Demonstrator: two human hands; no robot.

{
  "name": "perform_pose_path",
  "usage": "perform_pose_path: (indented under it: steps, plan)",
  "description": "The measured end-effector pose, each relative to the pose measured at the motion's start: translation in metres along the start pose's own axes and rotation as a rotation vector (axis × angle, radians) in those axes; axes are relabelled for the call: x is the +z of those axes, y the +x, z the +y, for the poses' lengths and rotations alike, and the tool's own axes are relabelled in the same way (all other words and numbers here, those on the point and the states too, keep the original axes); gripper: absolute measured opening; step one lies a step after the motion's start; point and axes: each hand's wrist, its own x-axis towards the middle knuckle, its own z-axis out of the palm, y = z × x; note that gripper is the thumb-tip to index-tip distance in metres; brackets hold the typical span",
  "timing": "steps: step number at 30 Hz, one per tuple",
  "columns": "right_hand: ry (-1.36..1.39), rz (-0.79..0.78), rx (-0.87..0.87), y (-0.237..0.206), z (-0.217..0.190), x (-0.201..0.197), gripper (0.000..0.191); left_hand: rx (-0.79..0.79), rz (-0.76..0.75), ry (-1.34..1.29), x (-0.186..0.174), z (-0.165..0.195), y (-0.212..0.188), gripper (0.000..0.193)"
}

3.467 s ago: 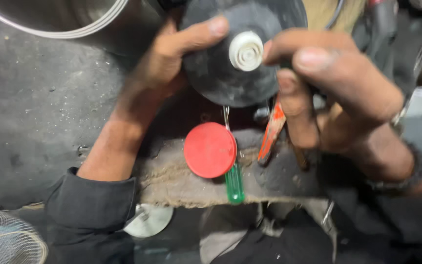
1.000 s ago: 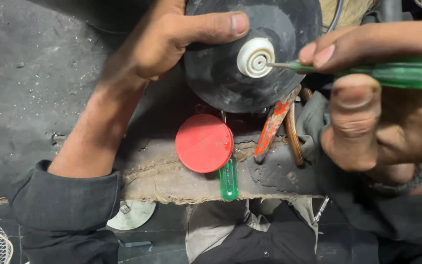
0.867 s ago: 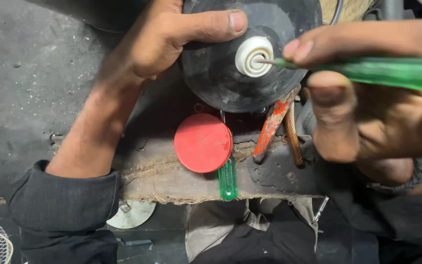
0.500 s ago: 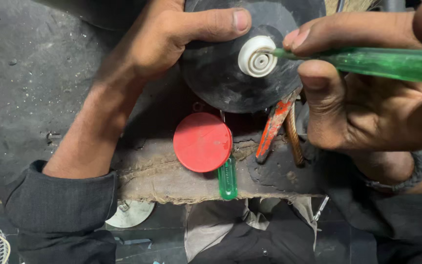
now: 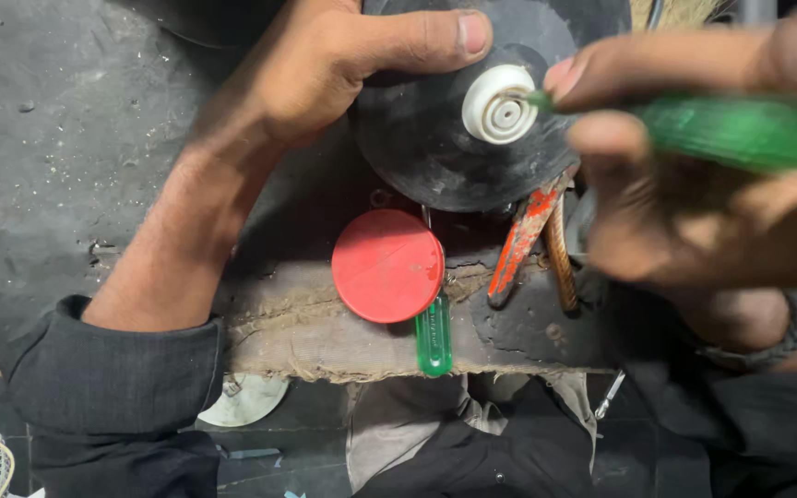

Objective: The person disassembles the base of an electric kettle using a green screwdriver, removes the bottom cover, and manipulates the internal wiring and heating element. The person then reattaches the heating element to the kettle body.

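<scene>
Head view: left hand (image 5: 325,65) clamped over the rim of the black disc (image 5: 426,157), thumb pressed flat to pin it steady above the worn bench (image 5: 325,341), while right hand (image 5: 694,184) grips the green screwdriver (image 5: 740,129), tip set against the white hub (image 5: 500,103) at the disc's centre. Below, lying loose: red lid (image 5: 387,266), second green handle (image 5: 434,337), orange pliers (image 5: 523,244). Compared with half a second back, barely shifted, tip nudged slightly further onto the hub's edge.

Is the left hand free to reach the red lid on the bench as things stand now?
Probably not at once: the left hand is pressed on the black disc, thumb on top. The red lid lies uncovered just below it, so nothing blocks the way once it lets go.
</scene>
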Motion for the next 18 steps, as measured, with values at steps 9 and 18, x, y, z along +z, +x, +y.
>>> perform_pose_path:
  steps: [9,18]
  plan:
    - [0.013,0.023,0.009,-0.006,0.013,-0.002,0.024,0.126,0.018,0.082,0.005,0.007,-0.001,0.049]
    - [0.024,0.023,0.023,-0.005,0.017,-0.006,0.025,0.112,0.001,0.035,0.007,0.008,0.0,0.042]
